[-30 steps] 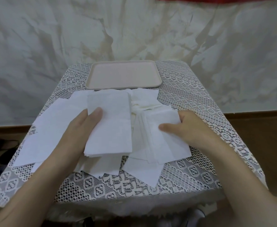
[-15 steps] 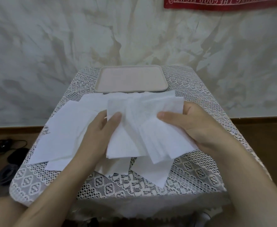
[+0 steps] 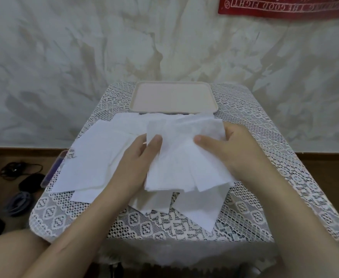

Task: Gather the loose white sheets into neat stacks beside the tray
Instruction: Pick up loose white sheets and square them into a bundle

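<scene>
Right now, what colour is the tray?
The tray is pale pink with a cream rim; head view.

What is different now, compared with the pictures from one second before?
The stack in the left hand and the fanned bunch in the right hand, apart a second ago, have come together into one bundle that both hands grip. The tray and the loose sheets at left stayed in place.
</scene>
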Tool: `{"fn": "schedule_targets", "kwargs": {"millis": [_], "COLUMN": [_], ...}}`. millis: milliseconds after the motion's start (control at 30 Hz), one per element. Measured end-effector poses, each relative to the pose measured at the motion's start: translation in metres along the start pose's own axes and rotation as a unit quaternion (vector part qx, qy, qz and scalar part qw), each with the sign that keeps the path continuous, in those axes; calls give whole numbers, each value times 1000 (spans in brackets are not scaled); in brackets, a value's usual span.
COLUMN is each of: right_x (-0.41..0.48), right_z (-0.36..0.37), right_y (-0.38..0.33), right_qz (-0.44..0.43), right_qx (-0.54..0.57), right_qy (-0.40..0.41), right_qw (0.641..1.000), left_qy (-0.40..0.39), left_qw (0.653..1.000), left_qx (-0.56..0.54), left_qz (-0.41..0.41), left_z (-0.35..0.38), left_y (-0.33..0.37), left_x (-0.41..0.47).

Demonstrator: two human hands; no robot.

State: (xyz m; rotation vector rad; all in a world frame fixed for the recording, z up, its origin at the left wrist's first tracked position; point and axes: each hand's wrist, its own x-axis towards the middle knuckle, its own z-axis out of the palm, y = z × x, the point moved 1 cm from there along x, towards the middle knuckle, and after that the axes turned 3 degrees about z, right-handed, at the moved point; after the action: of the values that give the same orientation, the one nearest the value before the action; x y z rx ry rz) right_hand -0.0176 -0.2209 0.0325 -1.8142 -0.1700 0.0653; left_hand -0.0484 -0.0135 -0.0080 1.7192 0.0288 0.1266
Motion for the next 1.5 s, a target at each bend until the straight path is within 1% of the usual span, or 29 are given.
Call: {"fn": "schedule_targets", "kwargs": {"millis": [67, 167, 400, 767, 867, 1067, 1200, 1333, 1400, 1500], "right_x": [-1, 0, 2, 0, -4, -14, -17, -18, -17, -14], "right_z": [3, 7, 11, 18, 16, 7, 4, 9, 11, 16], "right_y": [-2, -1, 3, 9, 9, 8, 8, 9, 9, 14], "right_qz": [-32, -51, -54, -44, -30, 4, -3, -60, -72, -54], "right_qx": [-2, -30, -51, -10, 20, 58, 58, 19, 7, 18], "right_qy": [6, 18, 18, 26, 24, 23, 53, 97, 100, 85], "right_qw": [999, 998, 997, 999, 999, 998, 997, 993, 992, 995], "left_qy": [0, -4, -39, -37, -19, 15, 39, 66, 66, 62], "left_qw": [1000, 1000, 999, 999, 1000, 998, 997, 996, 997, 997], "left_qx": [5, 9, -14, 2, 14, -11, -17, -20, -21, -24], "left_qz": [3, 3, -20, -8, 18, 53, 59, 53, 46, 35], "left_z": [-1, -1, -5, -4, -1, 5, 7, 9, 9, 9], "left_y": [0, -2, -5, -10, -8, -2, -3, -7, -8, -8], "left_x": [1, 1, 4, 6, 4, 2, 3, 2, 2, 2]}}
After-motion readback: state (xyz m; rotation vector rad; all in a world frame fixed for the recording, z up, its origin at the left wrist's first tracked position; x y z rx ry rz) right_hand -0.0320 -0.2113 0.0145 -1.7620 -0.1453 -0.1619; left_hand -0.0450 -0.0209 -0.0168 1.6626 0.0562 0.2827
